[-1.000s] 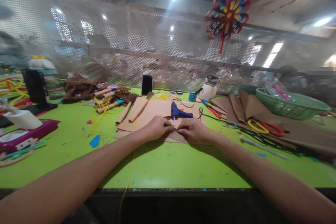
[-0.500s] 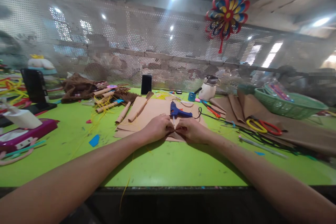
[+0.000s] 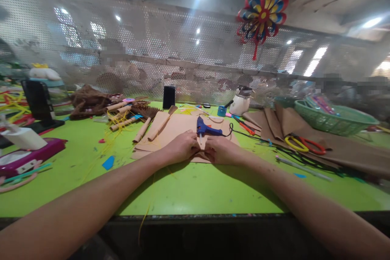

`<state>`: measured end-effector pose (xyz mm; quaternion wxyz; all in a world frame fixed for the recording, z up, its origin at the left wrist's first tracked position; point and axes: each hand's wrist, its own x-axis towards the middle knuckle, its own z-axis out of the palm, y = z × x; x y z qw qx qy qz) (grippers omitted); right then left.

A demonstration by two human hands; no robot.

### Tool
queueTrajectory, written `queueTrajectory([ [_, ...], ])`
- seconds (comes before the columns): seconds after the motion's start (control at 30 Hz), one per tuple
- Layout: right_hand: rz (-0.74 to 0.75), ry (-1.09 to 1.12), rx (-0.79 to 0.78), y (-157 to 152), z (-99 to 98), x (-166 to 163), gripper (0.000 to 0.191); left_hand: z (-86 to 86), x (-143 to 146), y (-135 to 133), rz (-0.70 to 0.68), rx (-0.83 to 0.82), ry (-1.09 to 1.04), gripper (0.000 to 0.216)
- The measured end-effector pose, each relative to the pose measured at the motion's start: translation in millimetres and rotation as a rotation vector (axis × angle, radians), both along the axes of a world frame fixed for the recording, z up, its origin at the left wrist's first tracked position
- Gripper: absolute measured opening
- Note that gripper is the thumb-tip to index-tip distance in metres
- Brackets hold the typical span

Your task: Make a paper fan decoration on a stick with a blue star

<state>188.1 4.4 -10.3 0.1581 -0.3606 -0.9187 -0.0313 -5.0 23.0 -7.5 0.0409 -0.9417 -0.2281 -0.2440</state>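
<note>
Right hand [image 3: 224, 150] farther from left hand [image 3: 183, 146]

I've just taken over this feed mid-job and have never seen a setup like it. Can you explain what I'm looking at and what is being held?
There is no machine here: one person is working with two bare hands. Every picture comes from a single camera worn on that person's head, looking forward and down, so the forearms reach in from the lower corners.

The work surface is a green table. In the middle lie flat brown sheets, with a blue glue gun on them. Scissors and a green basket are to the right.

The left hand and right hand meet just in front of the glue gun. Each grip seems to pinch a small brown piece, though the fingers hide most of it.
</note>
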Motion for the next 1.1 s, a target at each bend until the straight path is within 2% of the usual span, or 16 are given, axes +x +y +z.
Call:
queueTrajectory([
  [0.17,0.002,-0.028,0.049,-1,-0.6,2,0.035,1.6,-1,1,0.010,-0.012,0.050,0.023],
  [0.37,-0.039,-0.057,0.013,-3,3.1,2,0.042,5.8,-6,1,0.020,0.032,0.127,0.022],
  [0.47,-0.067,-0.072,0.015,-7,7.9,1,0.044,10.1,-10,0,0.067,0.060,0.192,0.022],
  [0.6,-0.102,-0.143,0.003,-15,17.6,1,0.040,13.4,-12,-2,0.128,0.085,0.244,0.021],
  [0.8,-0.079,-0.291,0.024,-22,27.0,0,0.016,17.0,-11,-6,0.134,0.101,0.301,0.013],
  [1.0,-0.074,-0.304,0.101,-29,20.6,-4,0.016,16.0,-10,-10,0.086,0.116,0.307,0.013],
  [1.1,-0.106,-0.290,0.117,-27,16.9,-4,0.016,16.4,-11,-10,0.116,0.032,0.247,0.014],
])
